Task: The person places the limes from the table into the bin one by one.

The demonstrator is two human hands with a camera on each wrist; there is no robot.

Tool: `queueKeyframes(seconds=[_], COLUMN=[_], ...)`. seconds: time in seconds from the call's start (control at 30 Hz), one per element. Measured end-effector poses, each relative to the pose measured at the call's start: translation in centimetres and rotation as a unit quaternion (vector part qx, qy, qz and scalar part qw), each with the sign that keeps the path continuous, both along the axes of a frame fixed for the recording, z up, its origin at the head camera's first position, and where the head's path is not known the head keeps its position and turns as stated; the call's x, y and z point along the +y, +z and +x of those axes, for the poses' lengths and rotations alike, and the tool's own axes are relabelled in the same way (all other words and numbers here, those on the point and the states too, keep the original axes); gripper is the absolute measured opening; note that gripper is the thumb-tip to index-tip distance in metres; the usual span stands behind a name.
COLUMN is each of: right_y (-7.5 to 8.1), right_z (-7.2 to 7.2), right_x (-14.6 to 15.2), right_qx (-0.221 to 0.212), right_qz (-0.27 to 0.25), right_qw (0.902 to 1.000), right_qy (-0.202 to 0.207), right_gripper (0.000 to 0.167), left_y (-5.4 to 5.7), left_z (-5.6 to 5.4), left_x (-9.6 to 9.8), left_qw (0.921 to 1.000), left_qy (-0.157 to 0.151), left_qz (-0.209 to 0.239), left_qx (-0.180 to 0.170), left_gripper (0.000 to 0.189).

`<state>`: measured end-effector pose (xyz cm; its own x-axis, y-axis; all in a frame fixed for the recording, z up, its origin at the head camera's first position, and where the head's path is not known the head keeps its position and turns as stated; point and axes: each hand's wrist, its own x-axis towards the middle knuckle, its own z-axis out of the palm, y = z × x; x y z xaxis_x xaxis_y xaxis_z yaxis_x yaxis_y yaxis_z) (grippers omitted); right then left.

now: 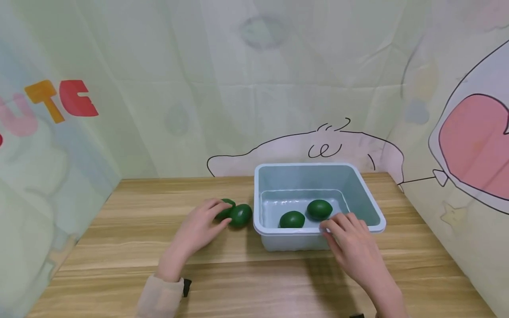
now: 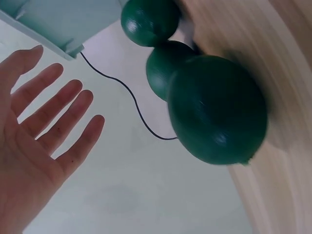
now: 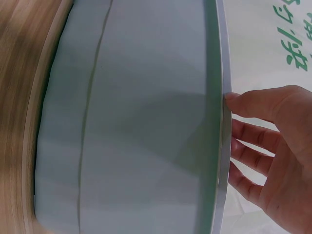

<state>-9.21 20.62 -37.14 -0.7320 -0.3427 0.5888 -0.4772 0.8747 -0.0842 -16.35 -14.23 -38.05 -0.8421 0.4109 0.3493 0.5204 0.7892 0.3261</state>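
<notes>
My left hand (image 1: 201,226) hovers palm-down over a cluster of dark green limes on the table, just left of a pale blue plastic basin (image 1: 274,243). Its fingers are spread and loosely bent in the left wrist view, apart from the limes. One lime (image 1: 240,215) shows right beside the thumb; another lime (image 1: 224,213) is partly covered by the fingers. Three limes appear in the left wrist view, the nearest lime (image 2: 217,109) being the largest there. My right hand (image 1: 354,247) pinches the basin's front rim (image 3: 225,126), thumb outside, fingers over the edge.
Inside the basin lie two more limes, one lime (image 1: 292,219) near the front wall and one lime (image 1: 319,209) farther back. The wooden table (image 1: 246,287) ends against a printed cloth backdrop (image 1: 222,110) at the back and sides.
</notes>
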Motion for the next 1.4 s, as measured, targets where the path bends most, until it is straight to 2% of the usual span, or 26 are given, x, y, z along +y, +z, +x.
queueKeyframes(seconds=[0.33, 0.57, 0.93, 1.4], right_y=[0.0, -0.1, 0.0, 0.0], right_z=[0.0, 0.0, -0.1, -0.1], right_x=[0.1, 0.1, 0.0, 0.0], right_qx=[-0.002, -0.007, -0.002, 0.006], right_qz=[-0.006, -0.006, -0.006, -0.009], right_qw=[1.0, 1.0, 1.0, 0.9999], right_qy=[0.002, 0.0, 0.003, 0.007], right_gripper=[0.015, 0.015, 0.015, 0.015], left_y=[-1.0, -1.6, -2.2, -3.0], left_z=[0.6, 0.7, 0.8, 0.5], left_x=[-1.8, -2.5, -3.6, -4.6], left_qw=[0.9993, 0.9989, 0.9964, 0.9934], left_qy=[0.031, 0.033, 0.048, 0.058], left_qz=[-0.016, -0.033, -0.05, -0.064], left_qx=[-0.011, -0.009, -0.049, -0.075], left_gripper=[0.037, 0.037, 0.04, 0.048])
